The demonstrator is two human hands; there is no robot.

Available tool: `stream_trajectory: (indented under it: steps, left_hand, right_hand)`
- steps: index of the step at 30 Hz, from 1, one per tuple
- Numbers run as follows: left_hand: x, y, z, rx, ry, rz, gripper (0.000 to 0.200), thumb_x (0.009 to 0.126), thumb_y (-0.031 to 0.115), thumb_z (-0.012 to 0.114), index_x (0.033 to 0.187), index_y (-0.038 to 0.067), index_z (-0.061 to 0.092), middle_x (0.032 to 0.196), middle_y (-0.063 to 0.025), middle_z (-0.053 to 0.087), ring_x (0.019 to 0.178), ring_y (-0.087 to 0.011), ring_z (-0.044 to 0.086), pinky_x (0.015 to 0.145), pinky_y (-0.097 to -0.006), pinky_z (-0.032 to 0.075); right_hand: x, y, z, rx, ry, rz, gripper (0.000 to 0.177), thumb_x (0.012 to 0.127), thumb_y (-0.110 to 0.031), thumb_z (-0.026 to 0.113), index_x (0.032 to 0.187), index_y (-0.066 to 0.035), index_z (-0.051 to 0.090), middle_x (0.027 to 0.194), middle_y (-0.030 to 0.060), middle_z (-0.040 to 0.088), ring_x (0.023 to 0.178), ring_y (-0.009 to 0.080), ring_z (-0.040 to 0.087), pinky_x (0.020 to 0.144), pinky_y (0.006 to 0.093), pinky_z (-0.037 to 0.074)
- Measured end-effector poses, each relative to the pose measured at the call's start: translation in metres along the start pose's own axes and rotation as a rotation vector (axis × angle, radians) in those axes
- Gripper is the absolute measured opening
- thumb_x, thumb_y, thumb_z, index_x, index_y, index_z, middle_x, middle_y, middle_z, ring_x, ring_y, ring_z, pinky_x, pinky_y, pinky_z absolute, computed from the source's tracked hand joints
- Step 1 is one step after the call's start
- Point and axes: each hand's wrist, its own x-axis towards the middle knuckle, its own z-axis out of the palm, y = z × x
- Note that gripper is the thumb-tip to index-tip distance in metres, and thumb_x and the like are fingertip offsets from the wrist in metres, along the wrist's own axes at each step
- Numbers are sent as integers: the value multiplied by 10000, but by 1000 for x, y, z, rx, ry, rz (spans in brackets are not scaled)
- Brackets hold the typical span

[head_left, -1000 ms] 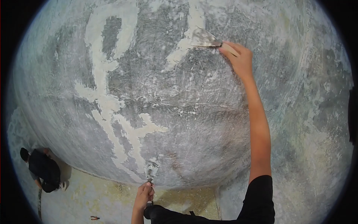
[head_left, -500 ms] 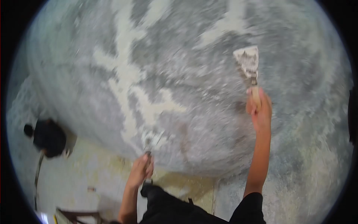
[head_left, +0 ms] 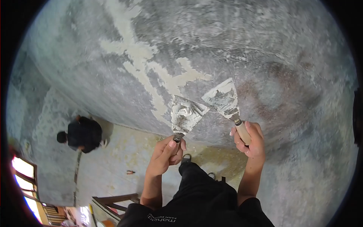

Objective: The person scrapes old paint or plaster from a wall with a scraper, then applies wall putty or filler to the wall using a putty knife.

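My left hand (head_left: pixel 165 156) grips a broad putty knife (head_left: pixel 186 113), its blade thickly loaded with whitish putty. In my right hand (head_left: pixel 251 140) is a second putty knife (head_left: pixel 222 97) with a pale wooden handle, its flared blade smeared with putty. Both blades point up towards the wall, and their near corners almost meet in this view. Behind them rises a mottled grey wall (head_left: pixel 211 45). Branching streaks of pale filler (head_left: pixel 141 56) run down it, ending just left of the left blade.
At the left, a person in dark clothes (head_left: pixel 85 134) is beside the wall. A small orange-and-dark object (head_left: pixel 130 172) lies on the stained floor (head_left: pixel 113 159). Near the lower left stands a dark wooden frame (head_left: pixel 113 200), with a bright window (head_left: pixel 24 170) beyond.
The right putty knife has come down and left from high on the wall. The left one has risen to the right, bringing both blades close together; the view has shifted.
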Motion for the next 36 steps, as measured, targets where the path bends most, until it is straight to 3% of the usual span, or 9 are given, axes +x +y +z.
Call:
stream_trajectory:
  steps: [3, 6, 12, 21, 27, 32, 36]
  left_hand:
    - [9, 8, 6, 36, -17, -40, 448, 1037, 394, 376, 907, -7, 529, 543, 42, 323, 458, -44, 250, 426, -227, 209]
    - [13, 19, 8, 134, -37, -74, 453, 1037, 399, 374, 888, 0, 528, 544, 46, 322, 463, -40, 247, 428, -224, 206]
    - [20, 31, 13, 271, -116, -96, 442, 1037, 400, 381, 870, 16, 523, 549, 47, 336, 462, -37, 245, 428, -220, 206]
    - [27, 35, 22, 303, -182, -53, 437, 1035, 402, 388, 864, 22, 521, 555, 43, 333, 465, -34, 237, 420, -221, 197]
    - [32, 49, 30, 377, -202, -64, 423, 1039, 373, 390, 859, 16, 527, 565, 52, 322, 473, -35, 249, 427, -217, 203]
    - [35, 54, 35, 476, -176, -104, 457, 1021, 417, 416, 830, 12, 511, 551, 45, 319, 469, -34, 242, 426, -224, 186]
    - [38, 55, 37, 488, -197, -143, 394, 1048, 328, 376, 861, 18, 531, 570, 60, 319, 486, -35, 264, 445, -219, 220]
  right_hand:
    - [-1, -1, -6, 5, 9, -30, 568, 1013, -403, 386, 840, 98, 590, 473, 46, 434, 321, 62, 283, 311, 226, 211]
    - [-9, -2, -16, 59, -10, -54, 519, 1007, -357, 420, 870, 103, 617, 519, 24, 458, 367, 53, 298, 356, 219, 218]
    - [-29, -22, -28, -143, 73, -140, 573, 1006, -389, 415, 787, 102, 614, 479, 37, 419, 347, 49, 258, 327, 222, 185]
    - [-44, -30, -39, -5, 135, -198, 531, 1007, -353, 449, 772, 97, 605, 501, 51, 445, 379, 43, 282, 328, 213, 179]
    - [-42, -18, -37, 74, 66, -171, 513, 1000, -347, 483, 781, 100, 607, 520, 62, 473, 382, 45, 290, 330, 212, 185]
    - [-48, -12, -45, 10, -5, -176, 490, 994, -356, 500, 825, 78, 653, 517, -10, 431, 435, 41, 324, 380, 229, 211]
    - [-55, -21, -48, -149, -13, -209, 476, 1000, -340, 488, 823, 66, 664, 495, -24, 423, 434, 44, 340, 400, 242, 254]
